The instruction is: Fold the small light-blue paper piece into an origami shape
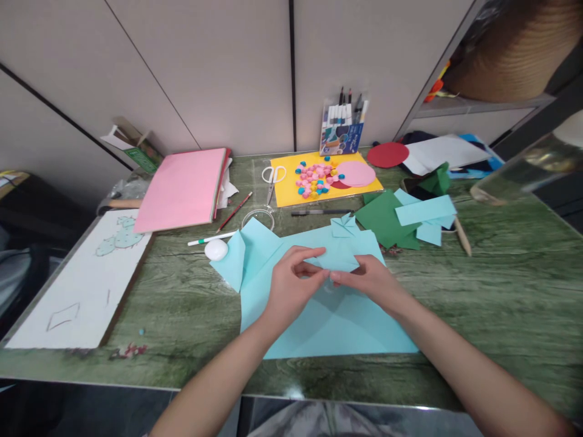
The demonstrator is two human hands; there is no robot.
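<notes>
A folded piece of light blue paper (336, 256) is held between both my hands, over a large light blue sheet (314, 331) on the table. My left hand (298, 276) pinches its left side, thumb below and fingers above. On its right side my right hand (371, 279) grips it, with the thumb near the left thumb. Just beyond the hands, a folded light blue paper shape (344, 226) rests on the sheet. Another folded blue piece (234, 261) lies at the sheet's left, with a white rounded object (215, 249) on it.
White scissors (274, 176) lie beside a yellow sheet (285, 189) bearing small pink, blue and yellow pieces. Green paper (387, 215) and blue strips (426, 210) are at right. Pink paper (182, 188) and a drawing board (86, 285) lie left. A marker pack (341, 133) stands behind.
</notes>
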